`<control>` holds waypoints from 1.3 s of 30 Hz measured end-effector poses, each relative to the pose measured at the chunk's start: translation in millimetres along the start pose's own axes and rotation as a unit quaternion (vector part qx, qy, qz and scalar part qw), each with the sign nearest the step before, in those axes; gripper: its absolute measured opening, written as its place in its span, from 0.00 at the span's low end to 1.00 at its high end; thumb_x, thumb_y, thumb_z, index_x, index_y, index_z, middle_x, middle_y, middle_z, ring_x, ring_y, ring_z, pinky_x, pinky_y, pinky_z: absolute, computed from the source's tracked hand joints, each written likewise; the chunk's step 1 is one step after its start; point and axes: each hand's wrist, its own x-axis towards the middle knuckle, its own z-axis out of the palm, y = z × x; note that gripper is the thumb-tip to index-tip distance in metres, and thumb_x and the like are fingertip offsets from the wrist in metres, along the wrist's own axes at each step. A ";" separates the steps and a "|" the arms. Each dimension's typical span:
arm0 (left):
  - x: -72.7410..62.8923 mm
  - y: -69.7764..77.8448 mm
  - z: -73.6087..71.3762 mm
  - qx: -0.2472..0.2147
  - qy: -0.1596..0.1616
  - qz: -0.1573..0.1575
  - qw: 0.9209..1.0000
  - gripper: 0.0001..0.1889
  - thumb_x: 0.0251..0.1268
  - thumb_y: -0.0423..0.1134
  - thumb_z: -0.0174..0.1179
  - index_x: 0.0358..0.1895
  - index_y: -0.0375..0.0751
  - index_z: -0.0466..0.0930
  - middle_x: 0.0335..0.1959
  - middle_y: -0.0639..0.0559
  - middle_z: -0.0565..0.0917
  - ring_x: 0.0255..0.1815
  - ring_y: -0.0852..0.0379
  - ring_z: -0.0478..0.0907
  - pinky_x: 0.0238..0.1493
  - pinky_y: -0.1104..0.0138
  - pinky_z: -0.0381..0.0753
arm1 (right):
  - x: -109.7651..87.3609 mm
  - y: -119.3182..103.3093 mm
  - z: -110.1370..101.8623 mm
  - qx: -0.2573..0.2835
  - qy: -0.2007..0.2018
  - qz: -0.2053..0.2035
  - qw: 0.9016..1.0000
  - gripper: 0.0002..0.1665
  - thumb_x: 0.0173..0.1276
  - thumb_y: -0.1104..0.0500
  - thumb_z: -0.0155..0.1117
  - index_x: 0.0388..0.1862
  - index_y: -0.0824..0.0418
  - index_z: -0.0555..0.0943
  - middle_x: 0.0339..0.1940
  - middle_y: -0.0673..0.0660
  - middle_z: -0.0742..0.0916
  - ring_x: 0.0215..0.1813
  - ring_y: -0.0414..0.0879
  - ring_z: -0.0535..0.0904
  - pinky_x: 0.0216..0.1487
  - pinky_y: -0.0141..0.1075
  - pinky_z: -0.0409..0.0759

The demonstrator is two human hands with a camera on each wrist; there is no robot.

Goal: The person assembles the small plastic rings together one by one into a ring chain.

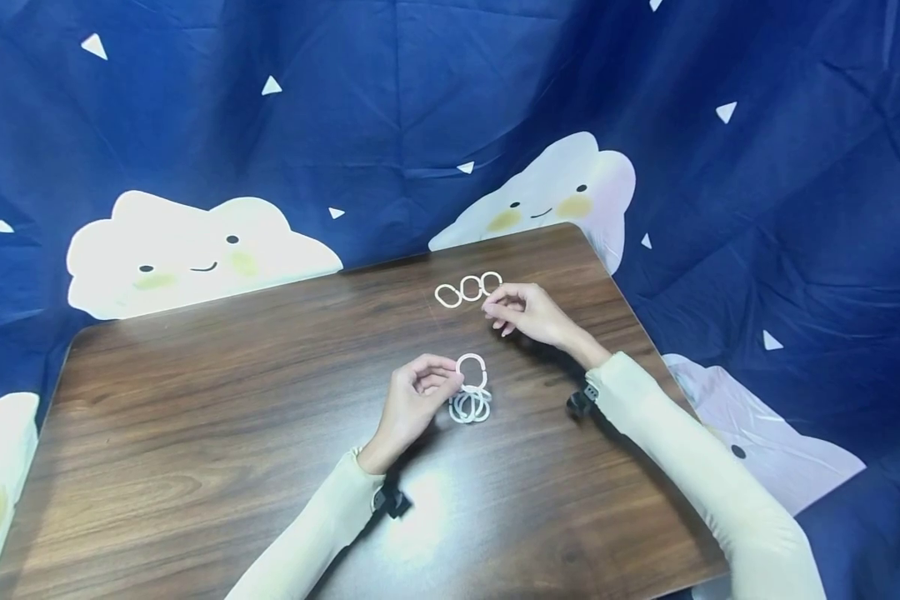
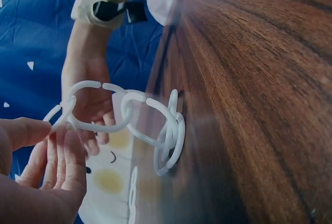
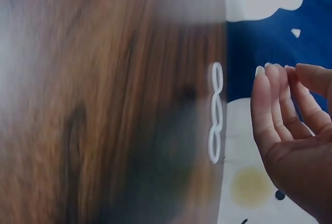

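My left hand (image 1: 412, 402) pinches a white plastic C-shaped ring between thumb and fingertips. It belongs to a chain of linked white rings (image 2: 98, 128), each with a small gap. The upper links hang from the fingers, and the lower ones bunch together on the wooden table (image 1: 270, 400). Farther back, my right hand (image 1: 528, 313) hovers over the table with loosely bent fingers, thumb near the index finger and nothing seen between them. Three more white rings (image 1: 482, 288) lie flat in a row just beyond its fingertips; in the right wrist view this row (image 3: 220, 112) stands apart from the hand.
The table's back edge runs close behind the row of rings, and its right edge passes beside the right forearm. A dark blue cloth (image 1: 330, 100) with printed clouds and triangles hangs around the table. Black wrist cameras (image 1: 392, 502) sit below both cuffs.
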 end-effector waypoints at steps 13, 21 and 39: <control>-3.9 3.4 -3.4 0.005 -0.002 -0.007 1.000 0.10 0.65 0.28 0.69 0.47 0.27 0.84 0.41 0.28 0.87 0.35 0.66 0.86 0.39 0.78 0.88 | 23.1 29.5 -22.7 -0.055 0.044 0.059 0.996 0.13 0.73 0.64 0.69 0.52 0.70 0.84 0.46 0.72 0.89 0.40 0.52 0.89 0.38 0.39 0.94; -3.8 2.5 -5.3 0.013 -0.005 -0.003 1.000 0.10 0.65 0.28 0.69 0.47 0.27 0.83 0.41 0.28 0.87 0.35 0.66 0.86 0.40 0.78 0.89 | 33.6 27.0 -26.2 -0.056 0.066 0.075 0.993 0.18 0.68 0.67 0.71 0.55 0.74 0.81 0.50 0.73 0.87 0.39 0.50 0.89 0.39 0.38 0.94; -6.5 5.5 0.6 0.003 -0.001 -0.015 1.000 0.12 0.64 0.27 0.70 0.48 0.27 0.83 0.41 0.30 0.87 0.35 0.65 0.86 0.39 0.78 0.88 | 61.9 31.1 -29.3 -0.173 0.098 0.103 0.975 0.33 0.58 0.61 0.81 0.62 0.64 0.80 0.57 0.64 0.86 0.47 0.50 0.86 0.37 0.27 0.85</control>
